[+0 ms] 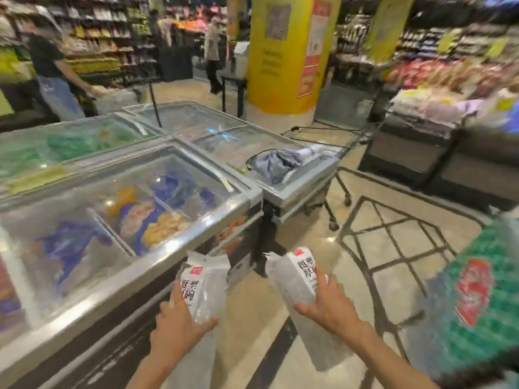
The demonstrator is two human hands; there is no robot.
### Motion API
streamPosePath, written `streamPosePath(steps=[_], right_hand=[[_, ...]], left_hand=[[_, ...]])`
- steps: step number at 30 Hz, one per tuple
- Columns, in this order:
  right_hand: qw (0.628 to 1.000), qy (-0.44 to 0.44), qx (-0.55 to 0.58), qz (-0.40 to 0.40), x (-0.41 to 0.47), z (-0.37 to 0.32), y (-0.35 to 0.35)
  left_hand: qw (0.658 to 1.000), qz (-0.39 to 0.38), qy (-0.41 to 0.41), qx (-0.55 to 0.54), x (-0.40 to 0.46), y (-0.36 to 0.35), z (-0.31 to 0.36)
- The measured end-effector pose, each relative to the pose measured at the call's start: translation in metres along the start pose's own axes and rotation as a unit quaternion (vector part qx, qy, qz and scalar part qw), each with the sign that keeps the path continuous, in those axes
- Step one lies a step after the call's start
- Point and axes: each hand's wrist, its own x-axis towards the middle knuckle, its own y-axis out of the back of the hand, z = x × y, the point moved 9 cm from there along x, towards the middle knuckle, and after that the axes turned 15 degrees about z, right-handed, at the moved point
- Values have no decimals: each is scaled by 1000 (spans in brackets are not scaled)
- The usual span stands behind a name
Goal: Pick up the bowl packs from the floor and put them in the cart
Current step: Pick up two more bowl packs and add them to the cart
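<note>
My left hand (179,329) grips one long clear bowl pack (206,282) with a white label and a red logo, held upright in front of the freezer. My right hand (327,303) grips a second bowl pack (295,279) of the same kind, tilted to the left. Both packs hang down past my wrists. The metal shopping cart (341,161) stands ahead at the far end of the freezers, past both packs, with its wheels on the tiled floor. The view is blurred.
Glass-topped chest freezers (157,209) run along my left. A grey bag (276,162) lies on the far freezer lid beside the cart. A yellow pillar (283,54) rises behind. Shelves of goods stand on the right, a green pack (477,293) close by. Two persons (53,68) are further back.
</note>
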Motion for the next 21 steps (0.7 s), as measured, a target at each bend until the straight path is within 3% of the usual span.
streamPosePath(steps=[9, 21], right_hand=[[988, -133, -28, 76, 121, 218, 124], [962, -225, -28, 150, 335, 398, 221]], left_hand=[[985, -61, -160, 16, 46, -134, 289], [947, -124, -294, 25, 162, -334, 617]])
